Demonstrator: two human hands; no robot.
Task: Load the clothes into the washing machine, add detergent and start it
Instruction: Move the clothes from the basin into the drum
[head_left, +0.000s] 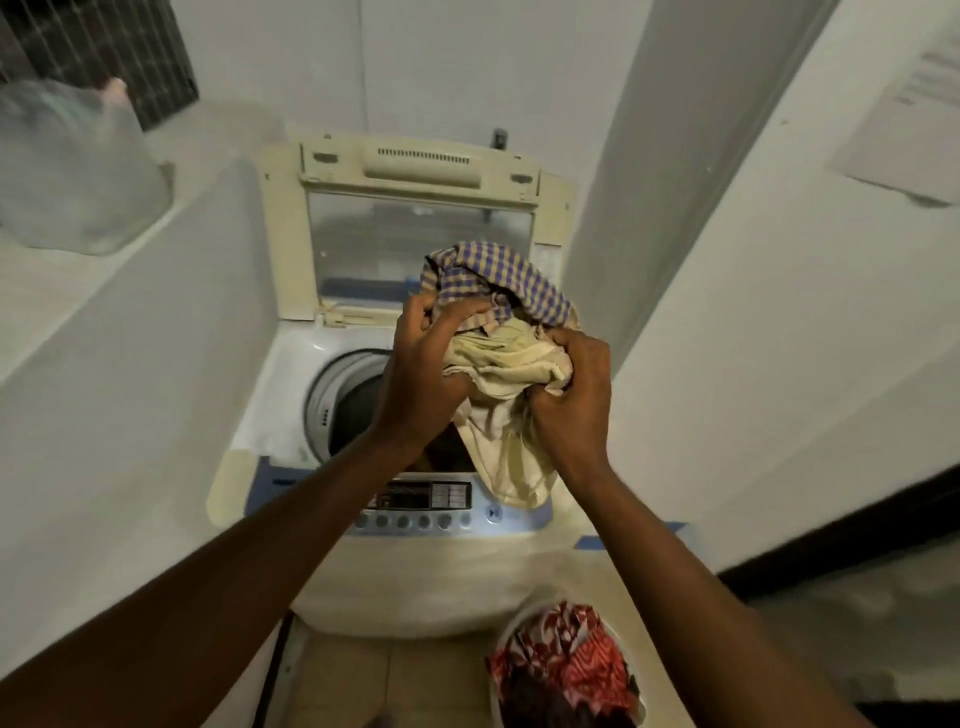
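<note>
Above the open drum (358, 400) of the washing machine (415, 571), lid (415, 244) raised: left hand (421, 374) and right hand (571, 384) both clenched on a bundle of clothes (498, 332), checked over cream. On floor at front right corner, basket (501, 644) holding red clothes (571, 654).

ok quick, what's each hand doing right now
Left hand: closed on the bundle of clothes.
Right hand: closed on the same bundle.

White walls (779, 312), dark grilled window (104, 52), tiled floor (363, 686), dim light
</note>
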